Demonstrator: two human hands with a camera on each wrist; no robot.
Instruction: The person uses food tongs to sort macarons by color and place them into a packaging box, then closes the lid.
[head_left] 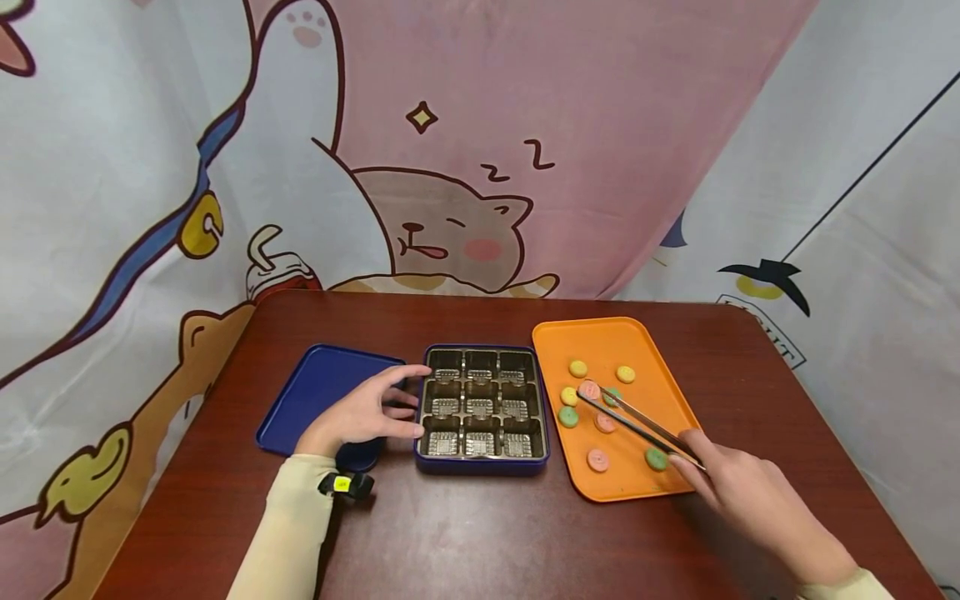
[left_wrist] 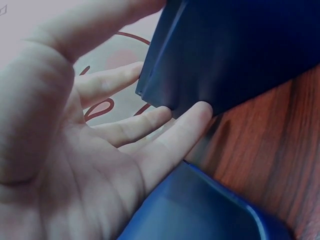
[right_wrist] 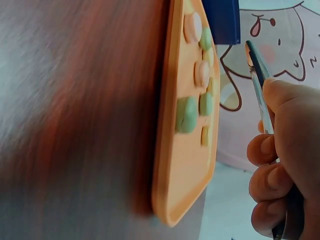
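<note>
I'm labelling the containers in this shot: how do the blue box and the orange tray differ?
The blue box is split into nine compartments by a metallic-looking insert, while the orange tray is one undivided surface. The blue box has deeper walls; the orange tray has only a low rim. The blue box is nearly square, the orange tray oblong. Both rest on the reddish-brown table.

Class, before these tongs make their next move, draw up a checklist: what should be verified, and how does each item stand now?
1. Right grip holding the tongs: ok.
2. Pink macaron between the tong tips: ok.
3. Firmness of that hold: cannot tell.
4. Left grip touching the left side of the box: ok.
5. Room in the box: ok, nine empty compartments.
6. Blue lid off: ok, left of the box.
</note>
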